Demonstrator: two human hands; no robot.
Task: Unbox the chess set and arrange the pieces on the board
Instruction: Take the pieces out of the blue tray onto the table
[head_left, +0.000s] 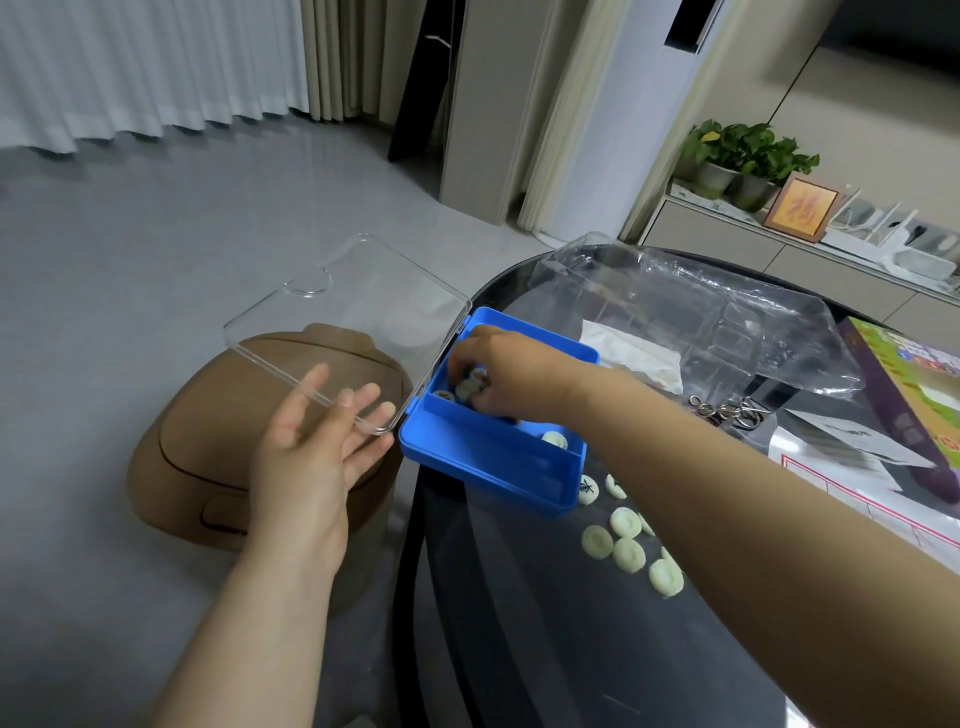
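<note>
Cannot tell how many pieces (470, 387) sit gripped under the curled fingers (480, 402) of the right hand (506, 371) inside the blue box (467, 452), nor read their blurred marks. Nearer than those fingers, along the right forearm, only partly seen: pale discs (628, 553) on the bench (519, 623), some covered by the arm, most faces too small to read. Far right of those fingers, cut off by the picture's edge: the red-lined board (815, 467) and a colourful carton (914, 384); well left of them, smeared behind the clear lid (363, 301): fingertips (370, 391) of the left hand (306, 447).

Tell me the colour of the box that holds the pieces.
The box is blue; head view.
</note>
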